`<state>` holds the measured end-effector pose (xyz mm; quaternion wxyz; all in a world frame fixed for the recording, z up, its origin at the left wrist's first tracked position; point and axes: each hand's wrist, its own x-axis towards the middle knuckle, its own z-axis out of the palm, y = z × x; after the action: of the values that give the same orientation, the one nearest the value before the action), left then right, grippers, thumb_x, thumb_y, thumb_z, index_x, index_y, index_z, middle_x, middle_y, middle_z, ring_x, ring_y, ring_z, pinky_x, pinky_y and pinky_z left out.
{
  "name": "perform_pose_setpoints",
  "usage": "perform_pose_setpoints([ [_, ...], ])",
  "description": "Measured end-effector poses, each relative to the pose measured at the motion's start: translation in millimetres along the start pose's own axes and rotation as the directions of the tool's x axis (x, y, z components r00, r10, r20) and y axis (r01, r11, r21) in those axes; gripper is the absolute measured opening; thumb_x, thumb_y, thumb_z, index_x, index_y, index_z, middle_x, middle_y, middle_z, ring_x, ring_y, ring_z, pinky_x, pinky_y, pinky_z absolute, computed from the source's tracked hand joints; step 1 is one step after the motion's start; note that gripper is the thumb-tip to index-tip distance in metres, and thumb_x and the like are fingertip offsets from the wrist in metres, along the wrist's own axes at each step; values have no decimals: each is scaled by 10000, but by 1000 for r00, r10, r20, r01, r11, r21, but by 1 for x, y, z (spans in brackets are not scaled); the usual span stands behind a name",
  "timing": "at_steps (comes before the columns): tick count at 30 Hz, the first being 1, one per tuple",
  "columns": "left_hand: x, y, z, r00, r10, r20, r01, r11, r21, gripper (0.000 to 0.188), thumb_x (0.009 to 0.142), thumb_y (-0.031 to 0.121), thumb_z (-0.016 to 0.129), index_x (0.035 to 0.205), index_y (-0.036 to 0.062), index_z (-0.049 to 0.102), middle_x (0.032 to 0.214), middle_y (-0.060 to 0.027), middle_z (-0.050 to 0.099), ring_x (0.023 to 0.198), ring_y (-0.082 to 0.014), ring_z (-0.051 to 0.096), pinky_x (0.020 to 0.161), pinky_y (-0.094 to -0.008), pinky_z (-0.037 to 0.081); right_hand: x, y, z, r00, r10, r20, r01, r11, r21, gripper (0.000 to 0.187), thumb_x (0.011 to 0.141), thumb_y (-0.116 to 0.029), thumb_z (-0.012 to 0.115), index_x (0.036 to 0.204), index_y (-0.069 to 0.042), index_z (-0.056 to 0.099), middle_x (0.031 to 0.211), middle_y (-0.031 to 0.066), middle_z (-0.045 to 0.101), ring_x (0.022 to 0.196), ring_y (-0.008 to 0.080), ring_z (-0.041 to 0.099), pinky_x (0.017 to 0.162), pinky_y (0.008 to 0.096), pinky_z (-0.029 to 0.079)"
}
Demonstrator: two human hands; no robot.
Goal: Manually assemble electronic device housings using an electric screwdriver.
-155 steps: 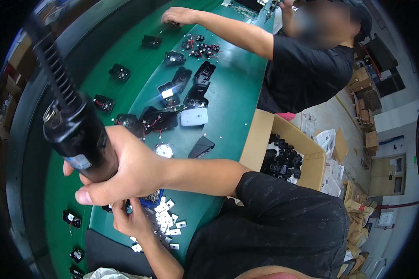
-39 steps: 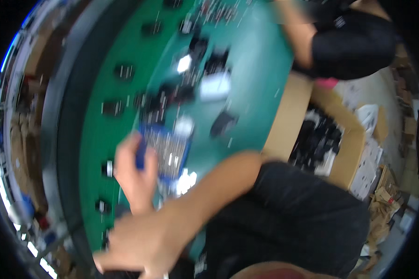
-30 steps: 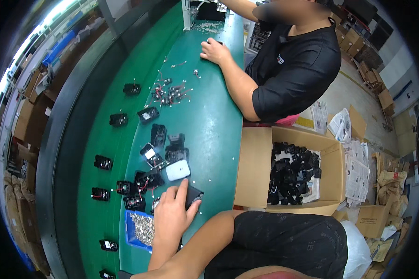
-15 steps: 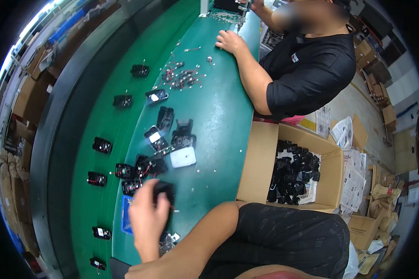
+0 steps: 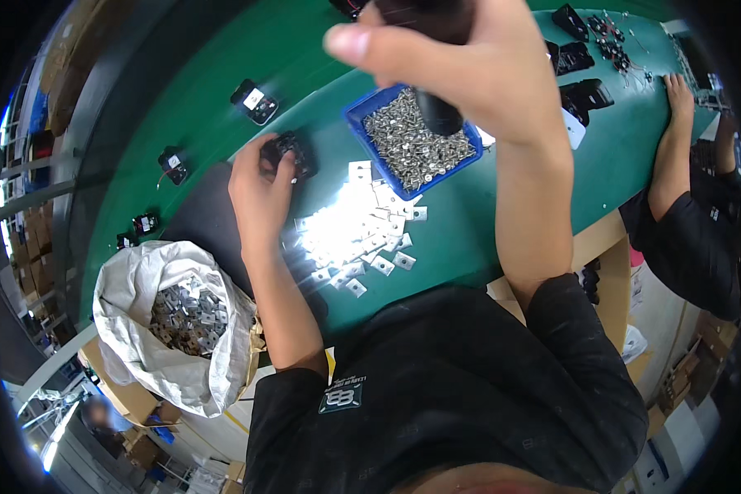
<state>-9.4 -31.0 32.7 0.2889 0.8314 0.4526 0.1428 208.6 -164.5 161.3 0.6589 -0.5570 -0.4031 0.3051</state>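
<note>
My left hand (image 5: 259,185) is closed around a black plastic housing (image 5: 292,156) over the table's left edge, the thumb on its near side. High in front, my right hand (image 5: 486,78) is wrapped around a black hand-held tool (image 5: 440,115) with a rounded, cylindrical end; its upper part is cut off by the frame. That end hangs over a blue tray (image 5: 358,136) full of small silver screws (image 5: 416,144). Between my arms, many small square metal plates (image 5: 383,263) with holes lie scattered on the green table (image 5: 453,239), partly washed out by glare.
At left stands a white woven sack (image 5: 123,321) of metal clips. Beyond the table runs a green belt (image 5: 198,107) carrying housings (image 5: 255,100) with small parts. More housings (image 5: 584,97) and wired parts (image 5: 613,45) lie at right, near a co-worker's arm (image 5: 673,148).
The view has swung left, bringing the sack, metal plates and full screw tray into sight. My right hand now shows, raised with the black tool. My left hand still has a black housing.
</note>
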Motion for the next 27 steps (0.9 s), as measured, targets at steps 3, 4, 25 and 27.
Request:
perform_pose_setpoints([
  [3,0,2,-4,980,182,-78,-181,983,20,353,825,123,715,1165,58,647,1105,-143,634,840,-220,638,730,-337,524,13,40,-3,771,-631,85,627,776,72,306,779,-106,790,951,-21,551,777,-10,564,674,57,523,587,223,425],
  [4,4,3,-4,936,317,-153,-311,948,60,356,820,118,713,1168,70,651,1110,-133,635,841,-233,637,756,-351,521,16,44,-5,754,-651,89,635,756,158,299,783,-95,787,953,-19,554,775,-11,559,670,53,516,581,216,416],
  [25,-10,70,-9,784,618,57,-613,786,-86,121,825,91,697,916,21,659,880,-108,660,767,-290,638,690,-362,512,-13,12,18,985,6,-175,-1,1000,26,517,773,23,737,1243,47,523,729,14,622,612,74,569,570,221,437],
  [27,-29,55,-25,842,538,44,-535,843,-54,93,837,51,675,915,9,646,862,-108,656,713,-272,634,655,-344,510,-11,18,17,988,-8,-157,8,1000,2,515,780,8,737,1245,47,519,724,15,617,610,77,568,569,223,438],
])
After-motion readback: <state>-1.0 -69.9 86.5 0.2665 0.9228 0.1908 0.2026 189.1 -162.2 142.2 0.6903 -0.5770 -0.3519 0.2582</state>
